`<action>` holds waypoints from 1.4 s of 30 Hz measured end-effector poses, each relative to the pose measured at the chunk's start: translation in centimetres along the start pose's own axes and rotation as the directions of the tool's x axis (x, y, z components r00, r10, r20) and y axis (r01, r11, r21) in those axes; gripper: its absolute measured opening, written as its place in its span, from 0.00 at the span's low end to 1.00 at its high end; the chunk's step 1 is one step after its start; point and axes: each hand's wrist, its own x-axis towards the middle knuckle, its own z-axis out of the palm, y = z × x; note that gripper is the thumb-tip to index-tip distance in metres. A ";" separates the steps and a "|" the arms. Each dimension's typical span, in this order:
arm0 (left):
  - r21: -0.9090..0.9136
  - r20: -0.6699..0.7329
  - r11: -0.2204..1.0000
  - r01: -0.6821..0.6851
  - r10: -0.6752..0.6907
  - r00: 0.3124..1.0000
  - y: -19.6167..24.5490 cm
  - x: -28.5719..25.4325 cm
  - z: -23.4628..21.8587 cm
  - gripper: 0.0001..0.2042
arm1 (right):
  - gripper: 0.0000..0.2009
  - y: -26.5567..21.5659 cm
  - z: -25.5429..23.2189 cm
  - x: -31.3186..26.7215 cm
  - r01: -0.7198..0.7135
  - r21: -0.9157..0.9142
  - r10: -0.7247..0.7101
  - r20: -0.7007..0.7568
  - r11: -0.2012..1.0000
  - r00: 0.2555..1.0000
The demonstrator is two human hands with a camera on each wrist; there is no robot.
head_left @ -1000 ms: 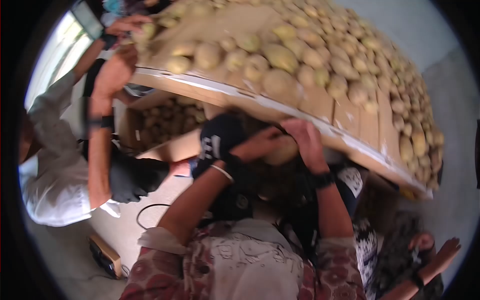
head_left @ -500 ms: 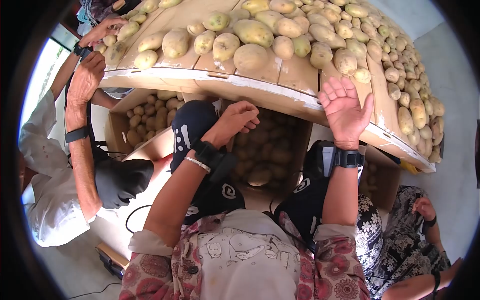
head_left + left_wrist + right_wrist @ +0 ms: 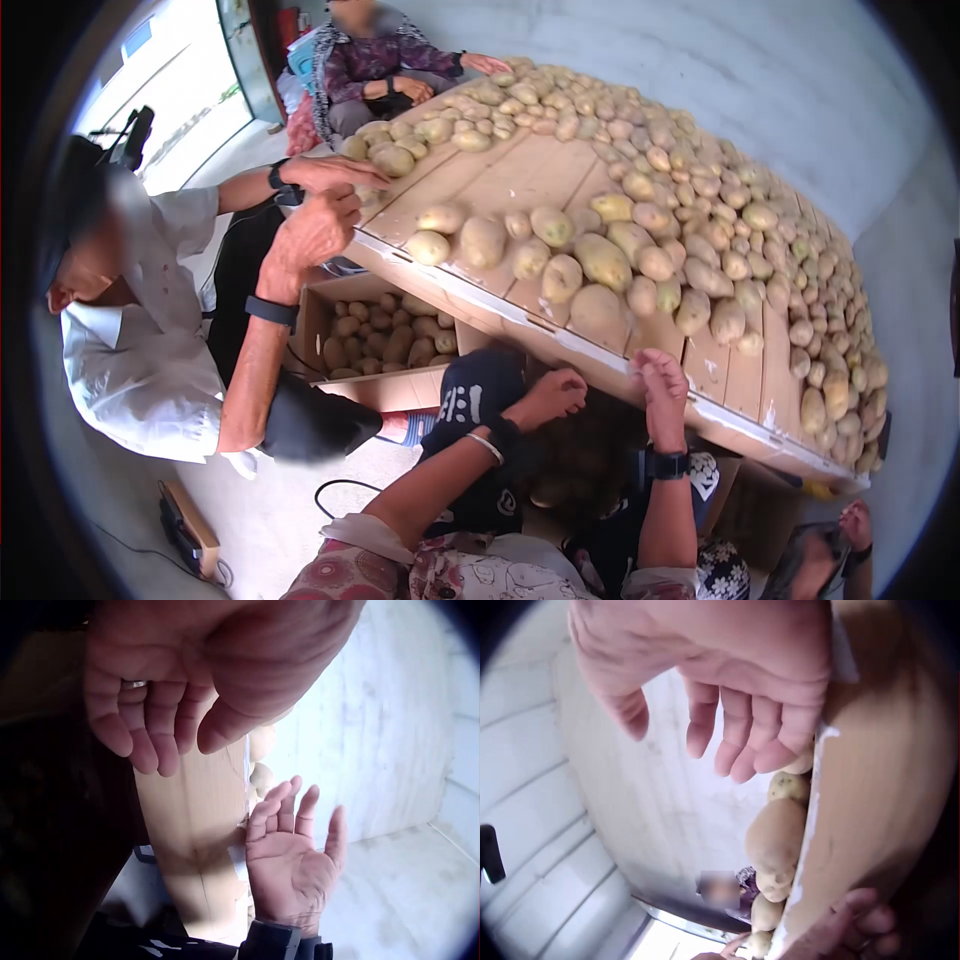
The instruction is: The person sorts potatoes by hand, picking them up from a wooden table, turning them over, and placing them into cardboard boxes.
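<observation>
My left hand (image 3: pixel 548 397) hangs in the air below the cardboard tabletop's near edge, fingers loosely bent around nothing. The left wrist view shows a ring on one finger of that left hand (image 3: pixel 161 697). Opposite it, my right hand (image 3: pixel 661 385) is raised in front of the edge, its palm bare in the left wrist view and its fingers relaxed. Nearest to the hands on the tabletop (image 3: pixel 480 285) lies a row of potatoes (image 3: pixel 597 310). A dark box of potatoes (image 3: pixel 560 470) sits in shadow below, between my knees.
More potatoes (image 3: pixel 700 210) spread along the tabletop's far and right sides. A person in a white shirt (image 3: pixel 150 340) works at the left, beside a cardboard box (image 3: pixel 400 385) of potatoes. Another person (image 3: pixel 375 60) sits at the far end; a third person's hand (image 3: pixel 856 525) shows lower right.
A second ago my hands were together around a potato under the table edge. They let go and parted, the right palm turning up; now they are closer together. The head view has tilted upward.
</observation>
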 end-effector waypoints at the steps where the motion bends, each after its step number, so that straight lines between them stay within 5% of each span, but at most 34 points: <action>1: -0.004 -0.004 1.000 -0.007 0.007 1.000 -0.4 0.2 0.1 0.09 | 0.11 0.4 0.5 0.3 0.039 -0.125 -0.037 0.017 0.991 0.999; 5: -0.081 0.019 0.992 -0.094 0.095 0.995 -0.5 -0.1 0.0 0.08 | 0.16 -0.6 3.9 2.0 0.121 -0.292 -0.137 -0.037 0.949 0.990; 7: -0.085 -0.004 0.992 -0.088 0.088 0.996 -0.6 0.5 0.4 0.08 | 0.21 -1.8 5.6 3.8 0.096 -0.555 -0.154 -0.058 0.826 0.986; 9: -0.093 -0.035 0.994 -0.056 0.053 0.998 -0.9 -0.2 0.2 0.08 | 0.26 -1.9 6.3 5.8 0.262 -0.752 -0.262 0.124 0.604 0.957; 13: -0.078 -0.045 0.988 -0.129 0.126 0.991 -0.6 0.1 0.1 0.08 | 0.31 -0.8 8.0 8.0 0.160 -0.884 -0.098 0.130 0.439 0.987; 18: -0.022 0.002 1.000 -0.020 0.020 1.000 -0.5 -0.1 0.0 0.09 | 0.30 0.6 9.1 8.3 0.174 -0.865 -0.168 0.105 0.470 0.980; 21: -0.103 -0.019 0.990 -0.097 0.096 0.995 -1.7 0.4 0.1 0.07 | 0.30 0.5 8.4 7.9 0.239 -0.789 -0.202 0.149 0.566 0.968; 23: -0.079 -0.019 0.994 -0.081 0.079 0.997 -1.4 0.4 0.3 0.07 | 0.29 -0.8 7.0 6.8 0.147 -0.757 -0.052 0.148 0.637 0.988; 25: -0.045 -0.033 0.998 -0.049 0.048 0.998 -1.4 0.2 -0.2 0.08 | 0.27 -1.6 5.2 5.3 0.053 -0.475 -0.014 0.085 0.878 0.996; 28: -0.050 0.011 0.995 -0.084 0.085 0.996 -1.8 0.8 0.2 0.08 | 0.26 -2.6 1.8 3.2 0.115 -0.446 -0.145 -0.035 0.888 0.989; 30: -0.032 0.030 0.999 -0.036 0.037 0.999 -1.4 0.6 -0.1 0.08 | 0.26 -3.4 0.6 1.8 -0.034 0.136 0.053 -0.136 0.990 0.989; 31: -0.023 0.025 0.999 -0.038 0.038 0.999 -1.2 0.6 -0.3 0.08 | 0.26 -2.5 -0.7 1.8 -0.030 0.144 0.049 -0.133 0.989 0.990; 32: -0.017 0.020 0.999 -0.036 0.036 0.999 -1.2 0.5 -0.1 0.09 | 0.28 -2.2 -1.5 1.8 -0.107 0.520 0.159 -0.057 0.848 0.986; 33: -0.010 0.017 0.999 -0.032 0.032 0.999 -1.3 0.4 0.2 0.09 | 0.31 -1.7 -2.4 1.8 -0.177 0.806 0.230 0.052 0.564 0.972; 35: -0.038 0.036 0.999 -0.005 0.006 0.999 -1.0 0.1 0.1 0.12 | 0.33 -1.0 -2.7 1.1 -0.251 0.832 0.240 0.147 0.495 0.960; 37: -0.074 0.068 0.997 0.015 -0.010 0.998 -0.3 -0.2 0.5 0.15 | 0.33 -1.1 -2.1 0.4 -0.272 0.776 0.320 0.096 0.569 0.943; 38: -0.222 0.164 0.968 0.119 -0.083 0.983 0.9 -1.0 0.5 0.20 | 0.31 -0.6 -1.5 -0.2 -0.257 0.701 0.218 0.147 0.665 0.965; 40: -0.341 0.257 0.910 0.233 -0.148 0.955 3.0 -2.1 0.3 0.24 | 0.24 -1.4 1.5 -1.1 -0.162 0.388 0.105 0.166 0.907 0.981; 42: -0.456 0.453 0.862 0.222 0.010 0.891 4.0 -2.9 0.5 0.28 | 0.20 0.2 2.5 -1.1 -0.042 0.003 0.039 0.301 0.999 0.953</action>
